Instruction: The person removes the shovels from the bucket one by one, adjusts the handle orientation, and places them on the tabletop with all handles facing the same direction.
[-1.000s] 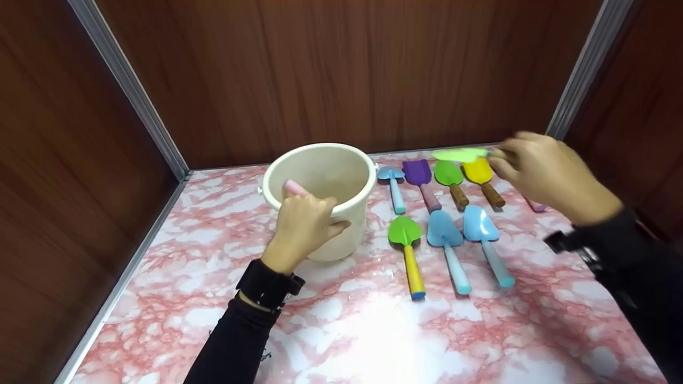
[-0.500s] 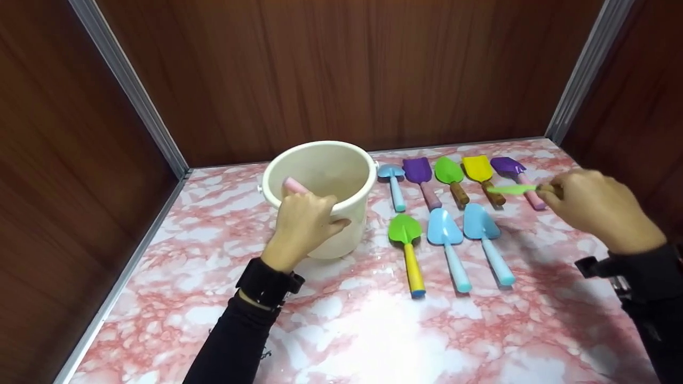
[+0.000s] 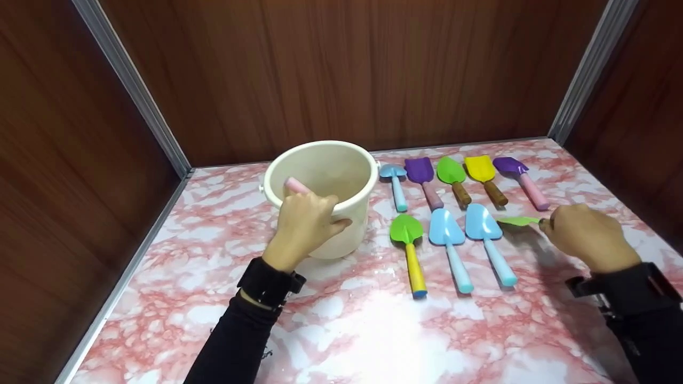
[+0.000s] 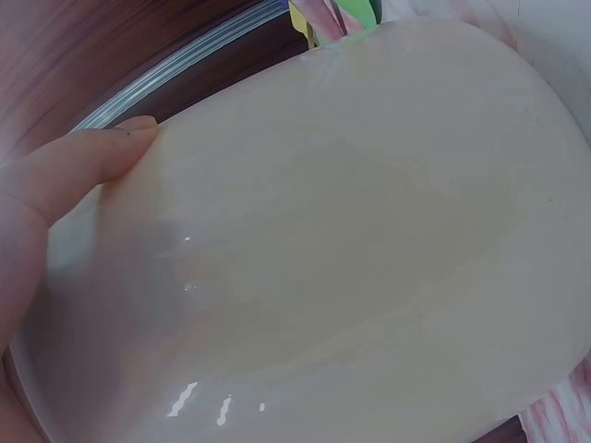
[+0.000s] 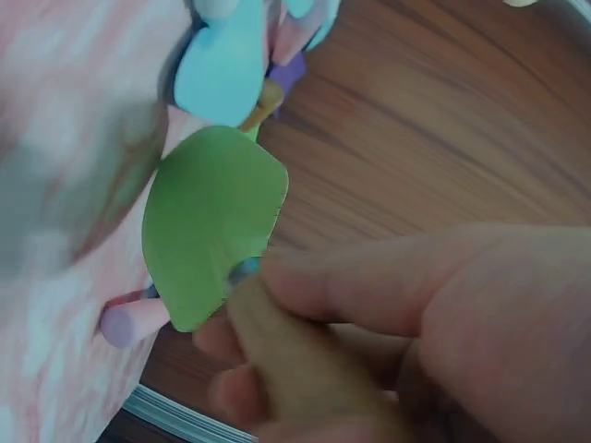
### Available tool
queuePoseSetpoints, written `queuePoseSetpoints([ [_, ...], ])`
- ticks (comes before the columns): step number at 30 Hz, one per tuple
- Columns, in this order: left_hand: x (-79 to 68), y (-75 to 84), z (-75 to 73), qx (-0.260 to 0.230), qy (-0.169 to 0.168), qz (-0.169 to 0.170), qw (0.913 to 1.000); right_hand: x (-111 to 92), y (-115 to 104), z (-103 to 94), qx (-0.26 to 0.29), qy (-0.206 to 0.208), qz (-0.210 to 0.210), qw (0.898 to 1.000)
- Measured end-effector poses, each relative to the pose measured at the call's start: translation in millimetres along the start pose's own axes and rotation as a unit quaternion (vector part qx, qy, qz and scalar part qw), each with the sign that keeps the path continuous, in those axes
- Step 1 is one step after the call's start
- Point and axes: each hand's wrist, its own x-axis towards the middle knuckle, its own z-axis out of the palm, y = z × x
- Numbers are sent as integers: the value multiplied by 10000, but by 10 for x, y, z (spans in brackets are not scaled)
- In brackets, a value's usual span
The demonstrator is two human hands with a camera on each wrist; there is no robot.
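At the cream bucket [image 3: 341, 234], my left hand [image 3: 304, 226] grips the near rim, fingers over the inside and thumb on the outer wall, as the left wrist view shows. A pink handle end [image 3: 295, 185] pokes up just behind those fingers; the rest of it is hidden. My right hand [image 3: 589, 234] holds a green garden trowel [image 5: 212, 217] by its brown wooden handle [image 5: 295, 355], the blade pointing left. In the head view this blade is beside the right light blue trowel [image 3: 483, 224] of the front row.
The front row also has a green trowel with a yellow handle [image 3: 413, 261] and another light blue trowel [image 3: 448, 234]. Behind lie several more, among them a yellow one [image 3: 480, 168] and a purple one with pink handle [image 3: 531, 189]. Wood panels surround the marbled table [image 3: 213, 298].
My right hand has come rightward and down toward the table with the green trowel, uncovering the purple trowel at the far right. The left hand stays on the bucket rim.
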Motion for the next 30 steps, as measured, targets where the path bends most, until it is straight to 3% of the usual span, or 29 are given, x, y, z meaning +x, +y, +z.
queuePoseSetpoints([
  [6,7,4,-7,-11,-38,-45,10000,-27,-4,70,191,-730,142,9970],
  [20,-5,10,-1,36,48,-5,10000,60,-10,336,439,-1037,119,9936],
  [30,8,17,-9,161,9,-4,9999,14,-54,316,551,-1436,246,9878],
])
